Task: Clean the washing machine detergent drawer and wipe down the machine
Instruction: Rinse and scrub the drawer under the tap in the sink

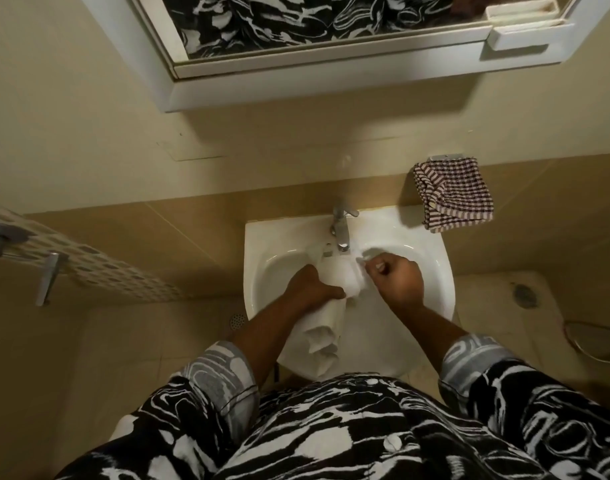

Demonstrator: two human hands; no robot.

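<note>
Both hands are over the white ceramic sink (258, 237), right below the chrome tap (341, 226). The left hand (312, 289) has its fingers wrapped round the middle of a white cloth (324, 336), and the rest droops in a loose roll over the front rim. The right hand (395, 277) is curled tight, pinching the cloth's far end. 1 brown-and-white checked towel (454, 197) hangs on the wall to the right.
</note>
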